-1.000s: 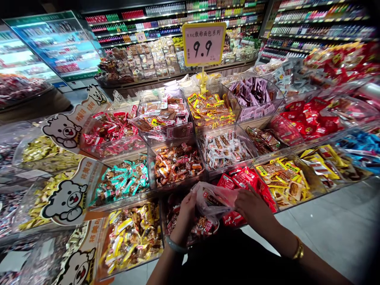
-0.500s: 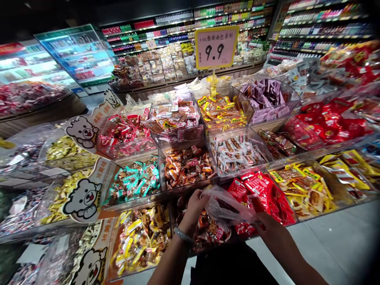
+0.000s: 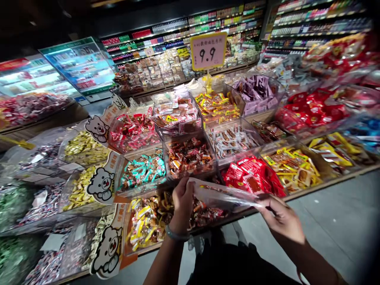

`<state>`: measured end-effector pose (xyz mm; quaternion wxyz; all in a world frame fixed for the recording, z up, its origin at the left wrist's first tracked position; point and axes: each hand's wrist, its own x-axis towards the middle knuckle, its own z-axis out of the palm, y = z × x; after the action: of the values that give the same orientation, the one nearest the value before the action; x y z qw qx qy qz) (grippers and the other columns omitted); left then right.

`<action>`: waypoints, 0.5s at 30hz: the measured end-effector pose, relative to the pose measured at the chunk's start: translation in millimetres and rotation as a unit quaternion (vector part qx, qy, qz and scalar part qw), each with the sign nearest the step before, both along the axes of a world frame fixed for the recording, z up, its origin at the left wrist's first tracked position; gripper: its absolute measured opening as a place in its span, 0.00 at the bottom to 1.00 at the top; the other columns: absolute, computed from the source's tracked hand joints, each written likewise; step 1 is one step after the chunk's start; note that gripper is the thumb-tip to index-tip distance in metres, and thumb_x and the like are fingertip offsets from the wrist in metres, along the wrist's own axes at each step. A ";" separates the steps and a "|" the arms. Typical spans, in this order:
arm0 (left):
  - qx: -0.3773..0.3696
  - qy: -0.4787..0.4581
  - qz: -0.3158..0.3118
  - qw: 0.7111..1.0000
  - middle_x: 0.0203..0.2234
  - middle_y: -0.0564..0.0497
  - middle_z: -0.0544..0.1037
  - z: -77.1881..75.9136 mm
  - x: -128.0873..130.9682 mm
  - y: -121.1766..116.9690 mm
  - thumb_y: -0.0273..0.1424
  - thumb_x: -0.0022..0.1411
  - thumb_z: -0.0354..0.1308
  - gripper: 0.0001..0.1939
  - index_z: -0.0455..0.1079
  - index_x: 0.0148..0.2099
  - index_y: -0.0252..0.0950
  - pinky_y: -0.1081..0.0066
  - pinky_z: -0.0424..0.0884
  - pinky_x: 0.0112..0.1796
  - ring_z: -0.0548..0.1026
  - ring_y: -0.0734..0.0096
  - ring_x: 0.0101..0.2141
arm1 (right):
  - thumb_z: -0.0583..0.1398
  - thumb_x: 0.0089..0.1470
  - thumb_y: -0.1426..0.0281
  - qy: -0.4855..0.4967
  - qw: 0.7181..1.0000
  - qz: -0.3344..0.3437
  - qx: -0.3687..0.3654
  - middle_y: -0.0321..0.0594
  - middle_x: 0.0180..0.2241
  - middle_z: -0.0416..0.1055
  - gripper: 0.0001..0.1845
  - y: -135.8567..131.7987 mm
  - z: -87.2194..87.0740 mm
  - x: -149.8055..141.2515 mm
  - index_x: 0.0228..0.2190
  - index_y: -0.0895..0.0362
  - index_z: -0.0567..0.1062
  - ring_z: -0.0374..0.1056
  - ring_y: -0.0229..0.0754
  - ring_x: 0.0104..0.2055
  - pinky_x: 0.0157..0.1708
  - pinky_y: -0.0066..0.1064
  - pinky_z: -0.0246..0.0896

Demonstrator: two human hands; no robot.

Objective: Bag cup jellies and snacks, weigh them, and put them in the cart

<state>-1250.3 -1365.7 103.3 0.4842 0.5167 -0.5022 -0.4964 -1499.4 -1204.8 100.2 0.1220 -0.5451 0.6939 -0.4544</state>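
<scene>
Several bins [image 3: 196,170] border the bag [image 3: 221,194]; sign [image 3: 208,51] beyond.

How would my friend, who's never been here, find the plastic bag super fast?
Find the yellow-edged 9.9 sign, then look down below it. There, the left hand and right hand hold the plastic bag between them. Unlike the bright red packets just behind it, it's pale, see-through and held up.

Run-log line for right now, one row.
left hand: grips plastic bag | right hand: grips opposite end | bag: stretched over wrapped snacks
</scene>
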 end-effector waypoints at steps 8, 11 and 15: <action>-0.067 -0.018 -0.096 0.993 0.24 0.55 0.70 52.4 -17.8 105.4 0.41 0.63 0.60 0.12 0.74 0.34 0.37 0.75 0.61 0.25 0.64 0.75 0.24 | 0.62 0.61 0.59 -0.161 0.983 -0.072 -0.052 0.42 0.37 0.76 0.10 126.3 27.4 -0.6 0.33 0.51 0.75 0.71 0.45 0.40 0.40 0.35 0.65; 0.053 -0.017 -0.166 0.985 0.15 0.61 0.61 43.6 -35.4 149.9 0.48 0.60 0.61 0.17 0.72 0.35 0.37 0.76 0.51 0.17 0.56 0.78 0.15 | 0.61 0.61 0.56 -0.264 0.957 -0.108 -0.053 0.38 0.30 0.71 0.15 183.1 16.5 9.5 0.29 0.53 0.71 0.66 0.40 0.32 0.32 0.30 0.62; 0.142 -0.040 -0.217 0.965 0.13 0.61 0.62 20.8 -56.4 210.9 0.51 0.52 0.65 0.23 0.73 0.40 0.36 0.77 0.49 0.16 0.57 0.79 0.13 | 0.60 0.60 0.49 -0.360 0.917 -0.165 -0.053 0.31 0.22 0.60 0.23 260.8 -2.8 29.6 0.25 0.54 0.65 0.55 0.36 0.25 0.25 0.28 0.53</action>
<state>-1306.7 -1154.8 124.2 0.2661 0.4778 -0.5459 -0.6347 -1469.8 -944.0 97.4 0.2575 -0.2281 0.6579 -0.6699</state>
